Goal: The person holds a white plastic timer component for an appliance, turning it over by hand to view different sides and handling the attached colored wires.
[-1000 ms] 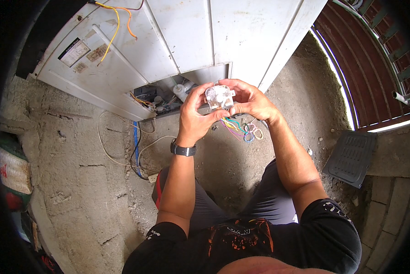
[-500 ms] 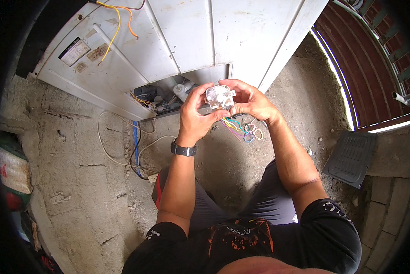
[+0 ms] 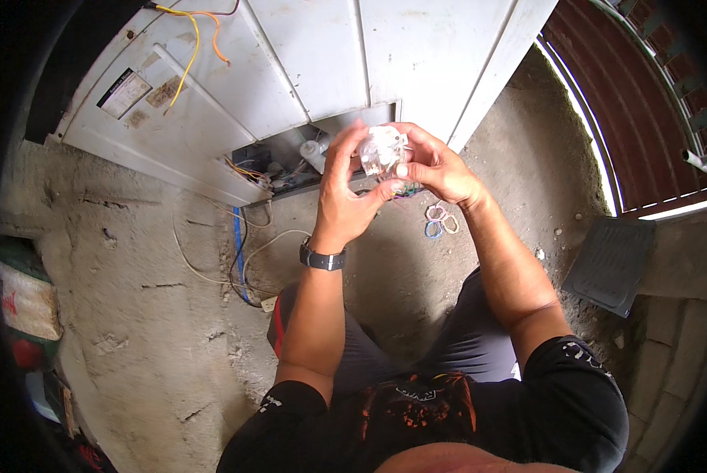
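A small timer (image 3: 382, 148) in a clear plastic case, with whitish parts inside, is held up between my two hands. My left hand (image 3: 344, 193) grips its left side, thumb underneath and fingers along the edge. On the other side my right hand (image 3: 442, 175) is closed on it, the thumb pressed to its lower front. Thin coloured wires hang beneath it, ending in small loops (image 3: 435, 227). Behind the timer stands a white washing machine (image 3: 322, 71) with a rectangular opening low in its panel; a white plastic part (image 3: 312, 152) and wiring show inside.
Yellow and orange wires (image 3: 189, 55) dangle from the machine's top left. Cables (image 3: 239, 244) lie on the rough concrete floor at the left. A dark ribbed plastic panel (image 3: 610, 264) lies at the right, near a reddish-brown metal gate (image 3: 606, 118).
Both hands have raised the timer slightly toward the machine and tilted it. The wire loops now hang more apart, to the right below my right hand.
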Motion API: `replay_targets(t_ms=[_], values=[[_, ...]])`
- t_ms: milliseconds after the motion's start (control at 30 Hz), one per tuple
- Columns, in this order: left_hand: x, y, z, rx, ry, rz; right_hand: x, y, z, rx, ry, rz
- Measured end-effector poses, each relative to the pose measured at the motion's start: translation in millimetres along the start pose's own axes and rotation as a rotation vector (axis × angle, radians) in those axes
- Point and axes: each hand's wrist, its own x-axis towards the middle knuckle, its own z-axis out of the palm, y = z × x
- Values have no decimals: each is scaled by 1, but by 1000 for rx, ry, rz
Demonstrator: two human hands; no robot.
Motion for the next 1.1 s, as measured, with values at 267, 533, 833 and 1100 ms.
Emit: replay_targets(t_ms=[267,533,833,1100], values=[[0,21,1,-324,33,-213,1,-1,9,-67,38,-59],[-1,23,-1,-307,28,-209,1,-1,15,-57,75,-63],[-1,20,1,-271,64,-185,1,4,8,-30,29,-74],[0,21,0,-346,60,-208,1,5,9,25,49,-85]])
